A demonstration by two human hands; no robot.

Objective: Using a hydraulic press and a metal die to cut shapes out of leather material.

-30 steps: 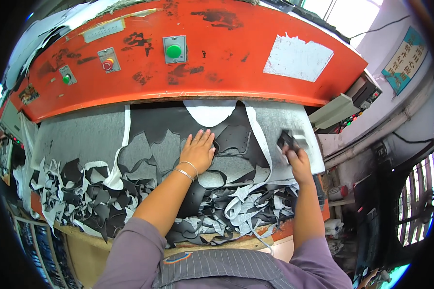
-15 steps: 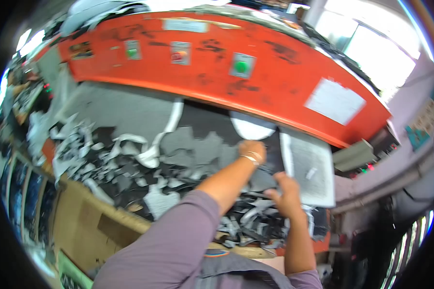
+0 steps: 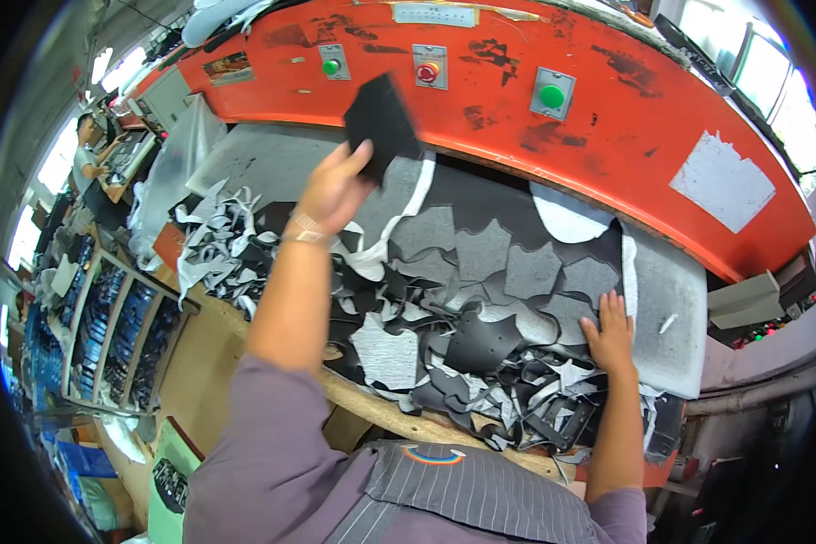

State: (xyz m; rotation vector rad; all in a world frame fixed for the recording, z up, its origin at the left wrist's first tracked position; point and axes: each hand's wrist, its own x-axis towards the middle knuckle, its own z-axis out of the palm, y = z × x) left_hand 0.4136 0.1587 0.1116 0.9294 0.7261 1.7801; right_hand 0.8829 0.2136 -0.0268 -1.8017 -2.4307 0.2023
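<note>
My left hand [image 3: 335,189] is raised over the far left part of the work surface. Its thumb and fingers close on the lower edge of a flat black four-sided piece [image 3: 383,127], slightly blurred by motion; I cannot tell its material. My right hand [image 3: 612,335] lies flat, fingers stretched, at the right edge of a dark sheet [image 3: 471,194]. Beside its fingertips are several grey cut pieces [image 3: 532,269] with pointed, curved outlines. A black cut piece [image 3: 483,343] with small holes rests on the heap of scraps between my arms.
An orange-red machine beam [image 3: 517,82] spans the far side, carrying green buttons [image 3: 552,96] and a red button [image 3: 427,72]. White scrap strips [image 3: 222,231] pile up at left. A pale board [image 3: 666,308] lies at right. A rack [image 3: 122,331] stands lower left; another person [image 3: 91,168] sits farther off.
My left hand has gone from the dark sheet up to the left and now holds the black piece. My right hand has flattened onto the sheet's edge. The whole view has shifted.
</note>
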